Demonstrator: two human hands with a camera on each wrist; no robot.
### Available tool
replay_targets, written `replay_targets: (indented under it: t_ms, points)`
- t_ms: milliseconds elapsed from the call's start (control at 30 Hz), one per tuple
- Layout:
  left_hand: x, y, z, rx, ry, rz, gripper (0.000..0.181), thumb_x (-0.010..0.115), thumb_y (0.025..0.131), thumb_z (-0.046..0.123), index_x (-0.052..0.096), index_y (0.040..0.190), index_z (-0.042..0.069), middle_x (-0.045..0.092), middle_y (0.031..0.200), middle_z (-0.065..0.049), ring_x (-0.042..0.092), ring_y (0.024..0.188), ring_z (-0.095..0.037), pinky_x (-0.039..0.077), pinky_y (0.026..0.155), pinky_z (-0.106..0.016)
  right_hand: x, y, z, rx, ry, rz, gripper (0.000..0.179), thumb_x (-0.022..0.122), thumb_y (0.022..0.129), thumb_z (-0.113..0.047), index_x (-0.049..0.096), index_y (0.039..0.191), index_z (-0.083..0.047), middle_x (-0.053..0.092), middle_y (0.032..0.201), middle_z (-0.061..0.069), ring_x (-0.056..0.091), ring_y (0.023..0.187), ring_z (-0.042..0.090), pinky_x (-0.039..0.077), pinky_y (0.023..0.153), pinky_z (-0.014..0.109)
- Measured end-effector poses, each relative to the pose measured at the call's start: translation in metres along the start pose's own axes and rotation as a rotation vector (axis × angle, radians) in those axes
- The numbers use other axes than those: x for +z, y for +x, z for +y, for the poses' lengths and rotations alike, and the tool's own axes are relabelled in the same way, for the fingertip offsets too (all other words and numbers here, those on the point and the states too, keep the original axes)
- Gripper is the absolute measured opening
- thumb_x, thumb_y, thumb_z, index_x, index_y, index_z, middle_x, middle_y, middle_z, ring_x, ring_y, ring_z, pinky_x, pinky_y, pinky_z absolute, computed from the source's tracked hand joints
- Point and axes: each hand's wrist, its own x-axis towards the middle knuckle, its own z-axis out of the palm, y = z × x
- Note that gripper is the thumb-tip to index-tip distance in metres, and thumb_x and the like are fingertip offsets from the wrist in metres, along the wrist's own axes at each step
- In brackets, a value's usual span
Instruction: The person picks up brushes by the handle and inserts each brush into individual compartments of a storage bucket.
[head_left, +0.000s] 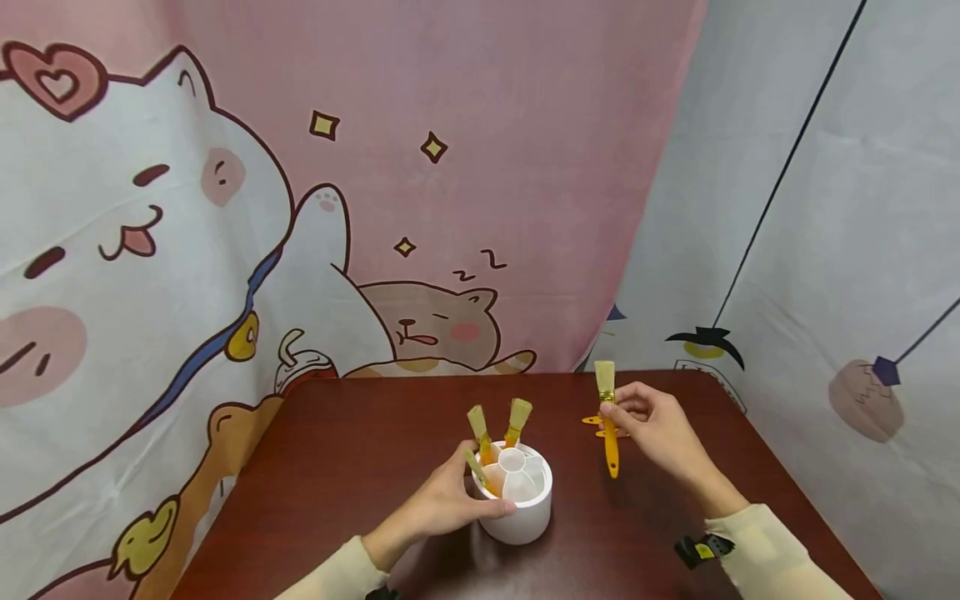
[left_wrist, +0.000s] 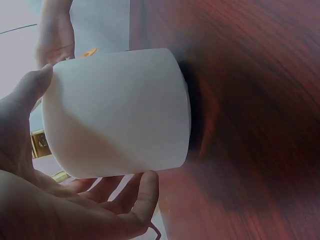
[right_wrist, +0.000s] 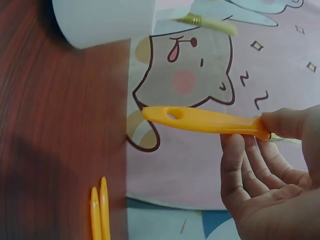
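Note:
My left hand [head_left: 450, 497] grips a round white divided holder [head_left: 519, 525] from its left side, thumb along the front and fingers round the far side. Three paintbrushes stand in its left and back compartments, bristles up, among them a back brush [head_left: 517, 421]. In the left wrist view the holder's smooth wall [left_wrist: 120, 115] sits between thumb and fingers. Right of the holder, my right hand [head_left: 651, 425] pinches a paintbrush [head_left: 609, 442] near its ferrule, above the table. Its pale bristles point up and the yellow handle [right_wrist: 200, 120] hangs down.
Two more yellow handles [right_wrist: 100, 210] lie on the dark red-brown table [head_left: 360, 433], beyond my right hand. A cartoon-printed pink and white cloth [head_left: 525, 208] hangs behind the table, and a pale cloth [head_left: 847, 250] on the right.

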Motion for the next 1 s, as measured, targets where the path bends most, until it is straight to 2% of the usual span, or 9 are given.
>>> replay_targets:
  t_ms: [200, 400, 600, 833, 1000]
  points:
    - [0.001, -0.001, -0.001, 0.021, -0.012, -0.001, 0.086, 0.095, 0.075, 0.052, 0.051, 0.143, 0.025, 0.070, 0.131, 0.002, 0.066, 0.121, -0.019, 0.052, 0.099, -0.045, 0.005, -0.007, -0.013, -0.064, 0.038, 0.003, 0.029, 0.079, 0.099, -0.030, 0.069, 0.110, -0.005, 0.078, 0.105, 0.025, 0.081, 0.085, 0.021, 0.065, 0.075, 0.033]
    - [0.000, -0.002, -0.002, 0.035, -0.022, -0.012, 0.084, 0.096, 0.075, 0.049, 0.052, 0.142, 0.023, 0.070, 0.129, 0.003, 0.065, 0.120, -0.017, 0.051, 0.098, -0.043, 0.011, -0.014, -0.029, -0.126, 0.088, -0.004, 0.023, 0.079, 0.099, -0.025, 0.069, 0.110, -0.008, 0.081, 0.101, 0.017, 0.081, 0.086, 0.022, 0.066, 0.077, 0.039]
    - [0.000, 0.000, -0.003, 0.045, -0.030, -0.005, 0.085, 0.096, 0.075, 0.050, 0.053, 0.142, 0.020, 0.070, 0.130, 0.003, 0.065, 0.123, -0.019, 0.050, 0.101, -0.043, 0.021, -0.018, -0.048, -0.183, 0.138, -0.041, 0.022, 0.078, 0.100, -0.023, 0.069, 0.114, -0.009, 0.081, 0.100, 0.018, 0.080, 0.086, 0.025, 0.066, 0.078, 0.037]
    - [0.001, 0.002, -0.003, 0.040, -0.056, -0.010, 0.086, 0.096, 0.075, 0.048, 0.052, 0.143, 0.020, 0.071, 0.128, 0.001, 0.065, 0.119, -0.018, 0.051, 0.102, -0.047, 0.032, -0.021, -0.066, -0.214, 0.158, -0.052, 0.020, 0.078, 0.100, -0.022, 0.070, 0.115, -0.010, 0.080, 0.101, 0.016, 0.080, 0.086, 0.025, 0.065, 0.077, 0.042]
    - [0.001, 0.003, -0.003, 0.040, -0.074, -0.019, 0.085, 0.097, 0.075, 0.048, 0.053, 0.143, 0.021, 0.071, 0.127, 0.001, 0.066, 0.118, -0.018, 0.052, 0.100, -0.046, 0.040, -0.022, -0.072, -0.228, 0.166, -0.049, 0.019, 0.079, 0.099, -0.020, 0.071, 0.113, -0.010, 0.081, 0.100, 0.012, 0.080, 0.085, 0.024, 0.065, 0.076, 0.042]
